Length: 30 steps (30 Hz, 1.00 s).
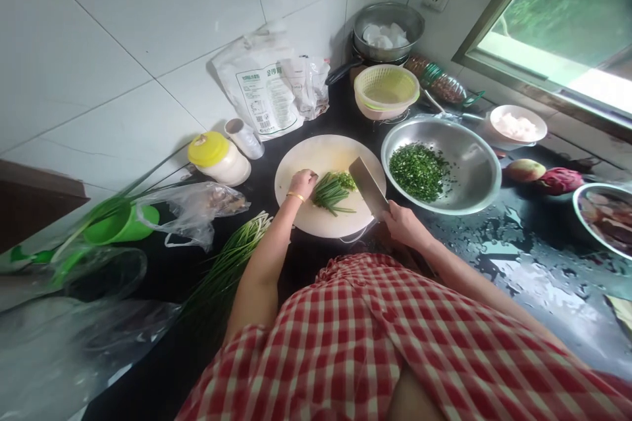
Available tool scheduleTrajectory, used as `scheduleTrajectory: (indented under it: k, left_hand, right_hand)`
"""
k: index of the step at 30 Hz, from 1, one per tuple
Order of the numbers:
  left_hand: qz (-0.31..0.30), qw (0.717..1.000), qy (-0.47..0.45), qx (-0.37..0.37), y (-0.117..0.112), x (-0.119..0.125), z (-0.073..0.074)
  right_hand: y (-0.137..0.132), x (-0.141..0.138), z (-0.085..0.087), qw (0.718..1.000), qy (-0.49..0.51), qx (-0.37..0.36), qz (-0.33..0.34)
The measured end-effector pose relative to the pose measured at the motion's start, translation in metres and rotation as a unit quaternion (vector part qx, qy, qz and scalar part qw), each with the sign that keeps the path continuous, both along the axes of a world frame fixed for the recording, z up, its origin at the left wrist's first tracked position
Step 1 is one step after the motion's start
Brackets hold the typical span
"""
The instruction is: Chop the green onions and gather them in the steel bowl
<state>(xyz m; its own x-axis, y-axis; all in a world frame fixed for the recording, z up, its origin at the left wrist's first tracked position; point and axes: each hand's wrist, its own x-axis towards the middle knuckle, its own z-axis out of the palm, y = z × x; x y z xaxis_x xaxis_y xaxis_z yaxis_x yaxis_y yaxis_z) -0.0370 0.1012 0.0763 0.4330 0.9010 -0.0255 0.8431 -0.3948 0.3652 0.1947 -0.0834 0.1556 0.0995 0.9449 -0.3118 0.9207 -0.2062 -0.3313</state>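
Note:
A round white cutting board [311, 158] lies on the dark counter. On it is a bunch of green chives [330, 194], with a small pile of chopped pieces at its far end. My left hand [302, 183] is curled and presses down on the chives. My right hand [402, 223] grips the handle of a cleaver [368, 187], whose blade stands over the chives' cut end. To the right, a steel bowl [469, 171] holds chopped greens [419, 171].
Uncut chives [232, 256] lie at the board's left, near a plastic bag [192, 210], a green cup [121, 227] and a yellow-lidded jar [217, 158]. Behind are a white pouch [264, 92], a yellow colander [386, 89] and a pot [390, 29]. The wet counter [533, 263] extends right.

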Motion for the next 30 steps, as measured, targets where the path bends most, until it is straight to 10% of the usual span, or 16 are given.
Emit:
scheduleTrajectory:
  k: [5, 14, 23, 30]
  left_hand:
    - [-0.177, 0.983, 0.043, 0.036, -0.034, 0.012, 0.014]
    - [-0.265, 0.956, 0.101, 0.071, -0.056, 0.0, -0.022]
    - [0.044, 0.99, 0.1, 0.084, -0.042, 0.044, -0.006]
    - [0.046, 0.992, 0.102, 0.064, -0.04, 0.057, 0.0]
  right_hand:
    - [-0.006, 0.031, -0.008, 1.0, -0.002, -0.006, 0.013]
    - [0.002, 0.054, -0.021, 0.999, 0.014, 0.011, 0.046]
    - [-0.004, 0.052, -0.02, 0.999, 0.016, 0.007, 0.039]
    - [-0.013, 0.051, -0.02, 0.999, 0.018, 0.012, 0.038]
